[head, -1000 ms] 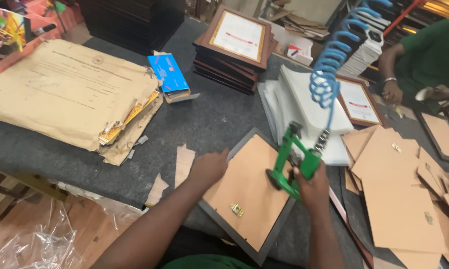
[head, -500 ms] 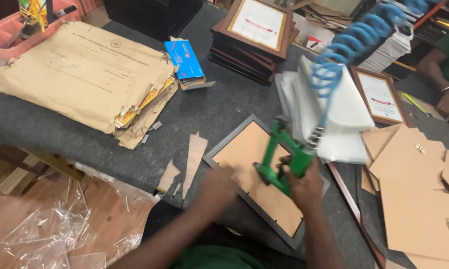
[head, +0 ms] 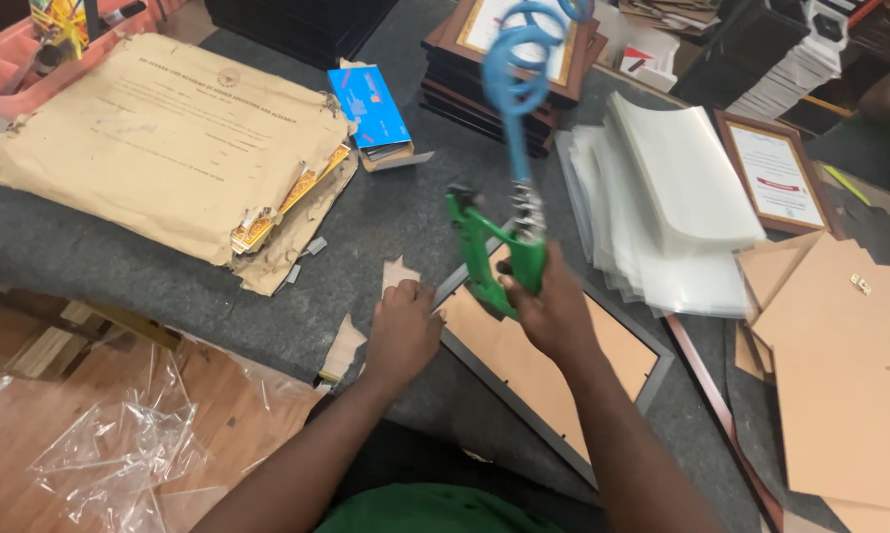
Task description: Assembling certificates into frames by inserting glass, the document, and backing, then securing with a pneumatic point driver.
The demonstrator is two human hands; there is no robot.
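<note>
Here, at the far left of the frame, crumpled clear plastic wrap (head: 129, 444) lies low down on the floor, and above it a torn brown paper package (head: 169, 138) sits on the grey table (head: 100, 262), with a blue box (head: 371, 107) just to its right.

Moving toward the centre, your left hand (head: 403, 331) rests palm down with the fingers curled loosely, pressing on the left corner of the picture frame (head: 554, 380). It grips nothing; it only bears on the frame's edge and brown backing board. Small scraps of brown card (head: 346, 345) lie just beside that hand.

The frame lies face down in the lower middle, turned at an angle, its dark border around the backing.

Just right of centre, your right hand (head: 554, 311) is closed tightly around the handle of the green pneumatic tool (head: 494, 257), fingers fully wrapped. The tool's nose points down-left toward the frame's upper left edge. A blue coiled hose (head: 519, 69) rises from it to the top of the frame.

Further right lie a stack of clear sheets (head: 672, 207), a framed certificate (head: 776, 178), and loose brown boards (head: 840, 375).
</note>
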